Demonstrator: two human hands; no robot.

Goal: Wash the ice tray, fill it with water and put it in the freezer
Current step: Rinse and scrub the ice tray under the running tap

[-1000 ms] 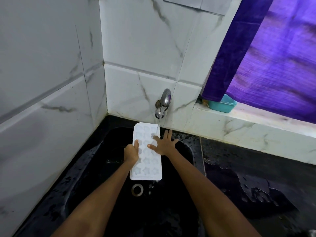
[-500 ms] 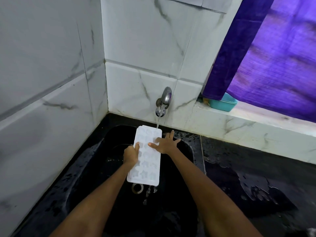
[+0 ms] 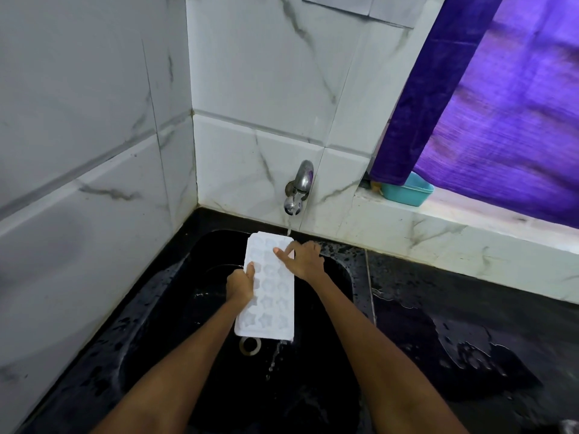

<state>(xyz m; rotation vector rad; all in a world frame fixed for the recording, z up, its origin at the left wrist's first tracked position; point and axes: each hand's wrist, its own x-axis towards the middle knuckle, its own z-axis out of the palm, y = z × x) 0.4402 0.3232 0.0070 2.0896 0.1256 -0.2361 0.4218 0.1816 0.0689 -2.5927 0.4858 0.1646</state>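
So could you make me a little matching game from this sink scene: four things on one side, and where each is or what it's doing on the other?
Things:
1. tap
2. ice tray
3. teal tub
4. drain ring

States:
A. on the window ledge
B. at the sink bottom
C. running water
D. held over the sink, dripping

Pairs: 1-C, 2-D, 3-A, 4-B

Matt white plastic ice tray [image 3: 268,289] over a glossy, wet black sink [image 3: 344,277]; above the sink, a shiny metal tap [image 3: 299,191], smooth marble-look tiles [image 3: 266,89] and purple cloth curtain [image 3: 501,104]
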